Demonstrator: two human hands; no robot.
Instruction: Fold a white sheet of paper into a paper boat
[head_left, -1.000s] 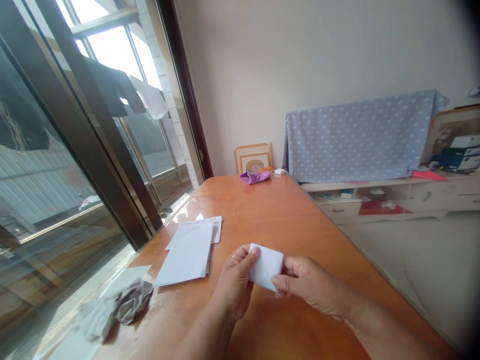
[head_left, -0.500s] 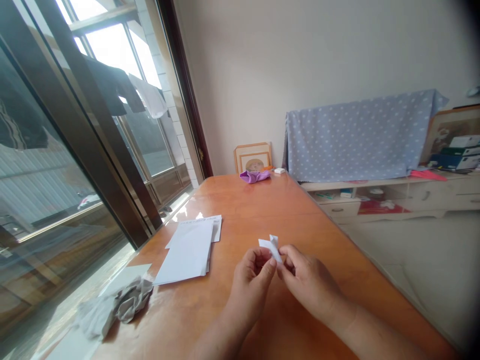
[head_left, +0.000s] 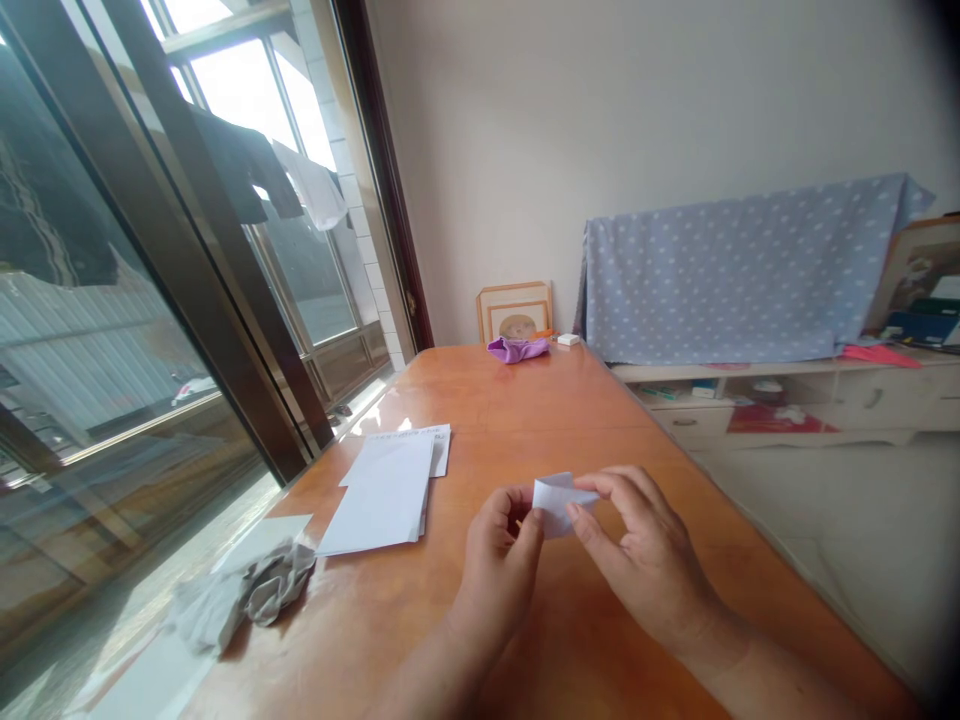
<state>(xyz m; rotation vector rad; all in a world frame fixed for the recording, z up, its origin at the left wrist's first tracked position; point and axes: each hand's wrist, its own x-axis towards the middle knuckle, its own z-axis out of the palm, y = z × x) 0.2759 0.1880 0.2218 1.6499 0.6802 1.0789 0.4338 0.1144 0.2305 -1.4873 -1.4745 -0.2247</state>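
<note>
A small folded white paper [head_left: 556, 500] is held above the orange wooden table [head_left: 525, 420], between both of my hands. My left hand [head_left: 501, 560] pinches its left edge with thumb and fingers closed. My right hand [head_left: 637, 550] grips its right side, fingers curled over the top and thumb below. A stack of white sheets [head_left: 390, 490] lies on the table to the left of my hands.
A crumpled grey cloth [head_left: 247, 600] lies at the table's near left by the glass sliding door [head_left: 150, 300]. A purple cloth [head_left: 517, 349] and a framed picture [head_left: 517, 315] are at the far end. A low cabinet under a blue dotted cover [head_left: 735, 270] stands on the right.
The flat paper rectangle was folded narrow between my fingertips, then opened a little wider. My hands rose slightly and stayed on it. The view shifted slightly.
</note>
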